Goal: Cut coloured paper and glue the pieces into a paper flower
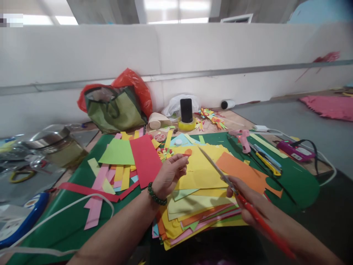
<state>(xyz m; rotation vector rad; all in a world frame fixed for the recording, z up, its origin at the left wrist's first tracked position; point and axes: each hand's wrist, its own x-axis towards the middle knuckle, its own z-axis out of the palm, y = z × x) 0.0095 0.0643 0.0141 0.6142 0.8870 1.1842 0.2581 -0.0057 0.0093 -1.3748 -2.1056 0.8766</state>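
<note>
My left hand, with a green bead bracelet at the wrist, pinches a small orange paper piece above a stack of coloured paper sheets. My right hand grips red-handled scissors; their long blades point up and left toward the orange piece. A yellow sheet and an orange sheet lie on top of the stack between my hands.
Green paper covers the table. A red sheet, a light green sheet and coloured strips lie left. A pink glue gun, cutters, a phone on a tape roll, a green bag and a glass jar stand around.
</note>
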